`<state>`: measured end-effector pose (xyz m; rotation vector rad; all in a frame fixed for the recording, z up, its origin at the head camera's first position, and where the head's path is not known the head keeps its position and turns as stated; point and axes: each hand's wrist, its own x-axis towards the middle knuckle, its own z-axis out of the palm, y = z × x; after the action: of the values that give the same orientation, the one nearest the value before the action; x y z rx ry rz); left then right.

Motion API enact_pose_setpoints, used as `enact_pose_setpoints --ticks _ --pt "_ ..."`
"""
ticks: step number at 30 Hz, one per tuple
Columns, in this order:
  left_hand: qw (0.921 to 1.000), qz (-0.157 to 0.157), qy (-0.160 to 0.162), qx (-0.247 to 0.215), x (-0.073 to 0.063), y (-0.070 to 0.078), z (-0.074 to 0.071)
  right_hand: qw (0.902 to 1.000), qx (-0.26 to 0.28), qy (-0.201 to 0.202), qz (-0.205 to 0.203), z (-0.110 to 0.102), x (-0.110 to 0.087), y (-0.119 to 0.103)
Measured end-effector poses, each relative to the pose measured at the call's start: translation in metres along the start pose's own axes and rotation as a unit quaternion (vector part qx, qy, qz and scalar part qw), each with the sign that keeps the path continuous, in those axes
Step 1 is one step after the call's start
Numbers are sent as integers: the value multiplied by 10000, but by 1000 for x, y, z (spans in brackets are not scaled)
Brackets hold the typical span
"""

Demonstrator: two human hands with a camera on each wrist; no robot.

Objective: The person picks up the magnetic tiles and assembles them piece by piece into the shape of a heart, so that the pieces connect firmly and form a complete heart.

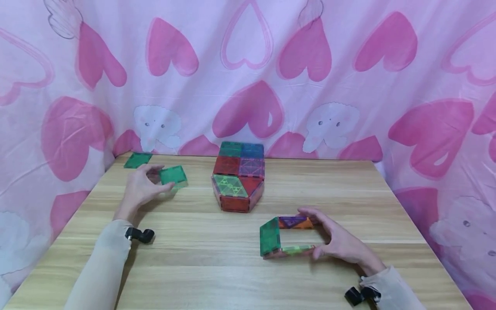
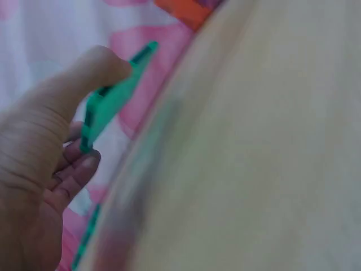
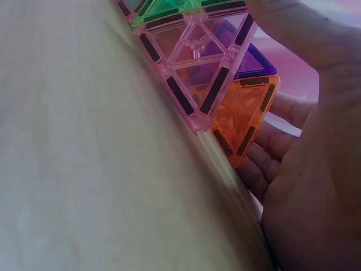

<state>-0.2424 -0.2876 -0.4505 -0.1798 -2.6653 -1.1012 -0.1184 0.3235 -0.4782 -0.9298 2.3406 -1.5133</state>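
In the head view my left hand [image 1: 142, 186] pinches a green square magnetic tile [image 1: 173, 174] above the table's left side. The left wrist view shows that tile [image 2: 115, 96] edge-on between thumb and fingers. My right hand [image 1: 341, 241] holds the right end of a small magnetic-tile structure, thumb at its near wall and fingers behind its far wall. One green square tile [image 1: 269, 236] stands at its left end. Up close in the right wrist view, a pink triangle tile [image 3: 197, 62] forms the near wall, with an orange triangle tile [image 3: 240, 116] behind it.
A bigger block of magnetic tiles [image 1: 239, 178], coloured green, blue, red and purple on top, stands at the table's back middle. Another green square tile [image 1: 137, 159] lies at the back left corner. A pink heart-print curtain [image 1: 248, 107] hangs behind the wooden table [image 1: 186, 267].
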Motion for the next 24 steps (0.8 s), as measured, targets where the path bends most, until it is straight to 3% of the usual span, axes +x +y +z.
enact_pose_setpoints --ticks 3,7,10,13,15,17,21,24 --pt "9973 196 524 -473 2 18 -9 10000 88 -23 -17 0 1 0" --pt "9823 821 964 -1377 3 58 -19 9997 237 -103 4 1 2 0" --pt "9640 1583 862 -1956 0 93 -20 9996 105 -87 228 2 1 -2" --pt "9429 2280 491 -2377 -9 129 -13 9982 -309 3 505 4 0 -5" --pt "9317 2592 166 -2539 -18 152 -5 9964 -537 16 649 5 -1 -7" --pt "9271 2740 -120 -2555 -29 175 9 9955 -650 16 696 5 -1 -8" --pt "9340 2872 -521 -2060 -55 216 49 9957 -543 0 744 3 -2 -8" --pt "9396 2874 -745 -1706 -72 237 85 9972 -417 -37 620 2 0 -7"
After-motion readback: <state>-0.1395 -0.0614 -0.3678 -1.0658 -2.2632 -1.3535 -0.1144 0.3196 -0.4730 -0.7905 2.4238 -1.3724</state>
